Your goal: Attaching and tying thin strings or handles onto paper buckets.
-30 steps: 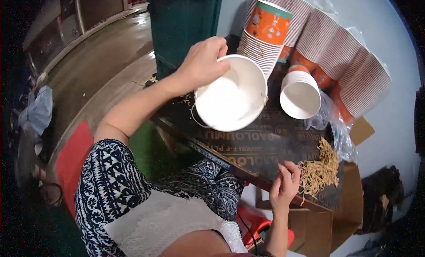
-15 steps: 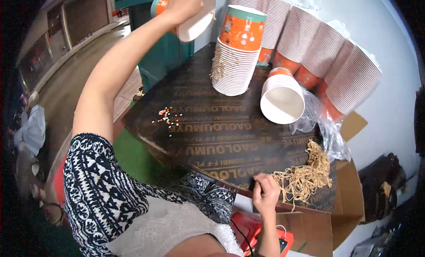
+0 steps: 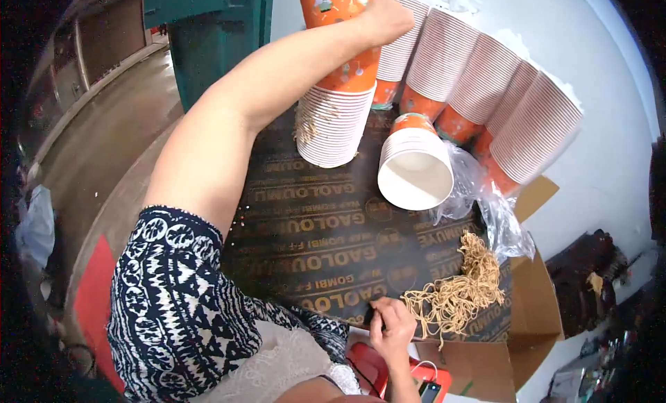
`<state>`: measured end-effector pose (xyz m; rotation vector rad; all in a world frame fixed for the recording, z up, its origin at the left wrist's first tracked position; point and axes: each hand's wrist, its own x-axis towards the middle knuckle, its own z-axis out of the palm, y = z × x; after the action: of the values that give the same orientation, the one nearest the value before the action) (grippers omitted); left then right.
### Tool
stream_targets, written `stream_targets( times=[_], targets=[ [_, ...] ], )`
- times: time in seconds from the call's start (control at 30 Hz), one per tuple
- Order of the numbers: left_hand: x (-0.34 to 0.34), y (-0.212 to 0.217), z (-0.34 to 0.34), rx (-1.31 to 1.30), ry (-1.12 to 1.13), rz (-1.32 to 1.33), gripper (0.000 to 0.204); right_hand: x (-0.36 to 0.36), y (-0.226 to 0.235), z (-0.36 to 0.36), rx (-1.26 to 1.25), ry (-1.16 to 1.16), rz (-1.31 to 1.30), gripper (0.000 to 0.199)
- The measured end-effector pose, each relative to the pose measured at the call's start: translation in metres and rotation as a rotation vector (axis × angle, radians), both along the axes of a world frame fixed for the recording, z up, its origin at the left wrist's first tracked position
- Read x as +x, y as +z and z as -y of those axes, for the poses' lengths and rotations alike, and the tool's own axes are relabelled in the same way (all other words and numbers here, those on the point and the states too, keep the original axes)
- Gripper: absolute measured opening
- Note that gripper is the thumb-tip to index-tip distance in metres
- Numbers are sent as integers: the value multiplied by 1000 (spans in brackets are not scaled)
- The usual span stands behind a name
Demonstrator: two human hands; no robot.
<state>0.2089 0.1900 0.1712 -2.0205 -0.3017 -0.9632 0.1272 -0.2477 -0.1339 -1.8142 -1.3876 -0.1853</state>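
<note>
My left hand (image 3: 388, 20) is closed on an orange printed paper tub (image 3: 329, 2), held above a tall stack of white-rimmed paper tubs (image 3: 334, 136). My forearm crosses in front, so I cannot tell whether the held tub touches the stack's orange top tub (image 3: 355, 73). Tan strings cling to the stack's left side. My right hand (image 3: 394, 326) rests at the table's near edge with its fingers curled together; anything in them is hidden. Just right of it lies a loose heap of tan strings (image 3: 458, 292).
Several tall stacks of nested tubs (image 3: 534, 129) line the wall. A short stack lies on its side, its white mouth (image 3: 416, 179) facing me, beside clear plastic wrap (image 3: 510, 226). An open cardboard box (image 3: 534, 299) stands right of the dark printed table (image 3: 312, 222).
My left hand has carried the paper tub from the far left rightward to above the stack. My right hand stays at the table edge. The whole view has shifted a little.
</note>
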Motion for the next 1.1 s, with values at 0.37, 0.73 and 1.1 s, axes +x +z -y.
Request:
stream_targets(
  times=[0.37,0.73,1.1],
  targets=[
    [-3,-88,48,-76,-49,-301,15,1,1,-5,-11,-34,9,17],
    [-199,-162,268,-1816,-1484,-1197,16,11,-4,3,11,39,-107,13],
    [-318,-176,344,-2085,-2143,-1324,15,0,3,-9,35,91,-185,10]
  ],
)
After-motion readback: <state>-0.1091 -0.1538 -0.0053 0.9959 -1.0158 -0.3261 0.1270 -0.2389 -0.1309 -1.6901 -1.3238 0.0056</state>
